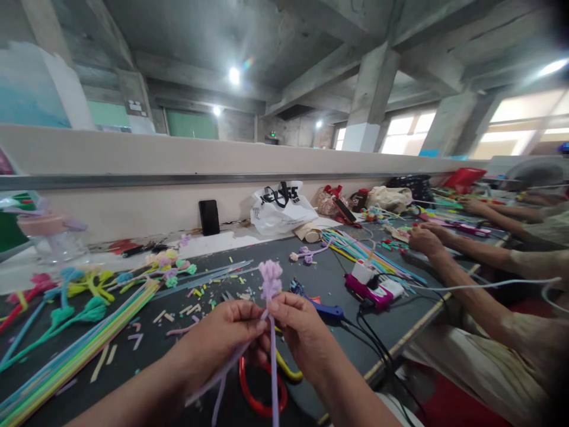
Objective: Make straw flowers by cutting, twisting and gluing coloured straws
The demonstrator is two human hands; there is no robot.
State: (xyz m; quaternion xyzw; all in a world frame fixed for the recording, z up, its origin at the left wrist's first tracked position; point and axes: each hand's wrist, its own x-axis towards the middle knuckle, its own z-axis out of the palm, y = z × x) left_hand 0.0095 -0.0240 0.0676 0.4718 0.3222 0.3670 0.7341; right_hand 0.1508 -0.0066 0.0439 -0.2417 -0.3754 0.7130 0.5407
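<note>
Between my hands stands a lavender pipe-cleaner flower, its fluffy head upright and its long stems hanging down toward me. My left hand pinches a lavender strand just below the head. On the other side, my right hand grips the stem with thumb and fingers. Under the hands lie red-handled scissors, partly covered, and a curved yellow piece. A blue glue gun rests on the table just beyond my right hand.
Left are a bundle of coloured pipe cleaners, several finished flowers and scattered offcuts. A magenta power strip with cables lies right. A phone and white bag stand against the partition. A co-worker's hands work farther right.
</note>
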